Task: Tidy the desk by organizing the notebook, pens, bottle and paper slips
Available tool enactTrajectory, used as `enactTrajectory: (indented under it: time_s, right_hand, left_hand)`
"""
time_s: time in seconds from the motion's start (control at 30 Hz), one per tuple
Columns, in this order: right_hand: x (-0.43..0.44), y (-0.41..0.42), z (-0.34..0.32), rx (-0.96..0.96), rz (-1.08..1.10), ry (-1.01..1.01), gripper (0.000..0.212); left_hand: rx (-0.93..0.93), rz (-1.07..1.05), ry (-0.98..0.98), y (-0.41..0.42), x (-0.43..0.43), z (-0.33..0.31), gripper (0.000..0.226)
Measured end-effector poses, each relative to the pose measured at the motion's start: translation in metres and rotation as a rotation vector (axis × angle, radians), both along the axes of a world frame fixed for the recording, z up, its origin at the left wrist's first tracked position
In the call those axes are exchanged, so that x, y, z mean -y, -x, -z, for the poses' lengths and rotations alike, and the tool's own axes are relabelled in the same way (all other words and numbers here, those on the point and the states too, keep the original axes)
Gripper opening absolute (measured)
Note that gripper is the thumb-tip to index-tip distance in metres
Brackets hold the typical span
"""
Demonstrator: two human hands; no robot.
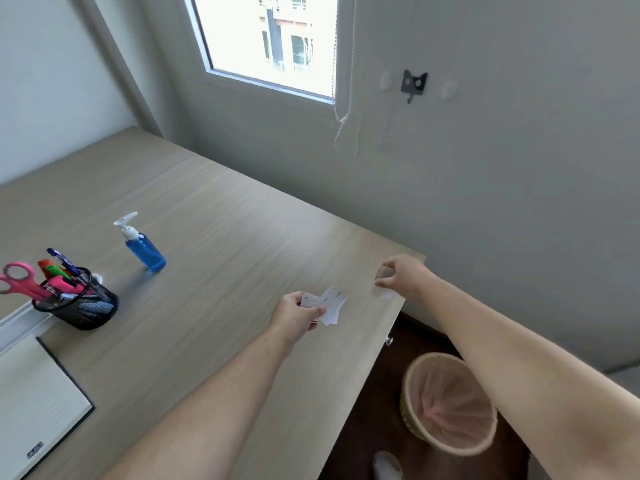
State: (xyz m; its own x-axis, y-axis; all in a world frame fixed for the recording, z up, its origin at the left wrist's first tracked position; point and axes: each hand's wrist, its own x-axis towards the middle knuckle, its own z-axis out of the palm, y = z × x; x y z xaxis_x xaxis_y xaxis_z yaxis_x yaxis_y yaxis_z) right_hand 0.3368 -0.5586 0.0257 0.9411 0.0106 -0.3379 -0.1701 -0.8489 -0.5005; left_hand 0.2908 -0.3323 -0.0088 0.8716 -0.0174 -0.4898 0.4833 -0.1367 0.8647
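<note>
Left hand: the left hand (pixel 298 315) is closing thumb and fingers on a small bunch of white paper slips (pixel 329 304), holding them just above the desk (pixel 221 230).
Right hand: the right hand (pixel 403 275) is pinching a small brownish slip (pixel 383 273) near the far right corner of the desk; another pale slip (pixel 386 294) is lying just beside it.
Bottle: the blue pump bottle (pixel 143 249) is standing upright, left of centre.
Pens: they are standing in the black mesh holder (pixel 81 303), together with pink scissors (pixel 19 280).
Notebook: the notebook (pixel 34 403) is lying at the near left edge.
Floor: a bin (pixel 448 403) is sitting beside the desk.
</note>
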Motion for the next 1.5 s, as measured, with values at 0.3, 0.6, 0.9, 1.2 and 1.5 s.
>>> enactTrajectory:
  time_s: [0.3,0.6,0.9,1.2,1.5]
  right_hand:
    - [0.171,0.076,0.018,-0.097,0.261,-0.011,0.024]
    - [0.297,0.171,0.106,-0.307,0.428,-0.018,0.011]
    - [0.297,0.203,0.259,-0.496,0.646,-0.119,0.007]
    - [0.299,0.18,0.359,-0.521,0.731,-0.224,0.036]
    - [0.303,0.189,0.32,-0.494,0.66,-0.176,0.031]
  left_hand:
    - [0.042,0.321,-0.159,-0.008,0.172,0.012,0.01]
    - [-0.033,0.567,-0.456,0.015,0.286,0.085,0.01]
    - [-0.292,0.737,-0.593,0.039,0.311,0.228,0.011]
    - [-0.409,0.773,-0.544,0.015,0.346,0.329,0.038]
    - [-0.336,0.845,-0.569,0.005,0.349,0.277,0.052]
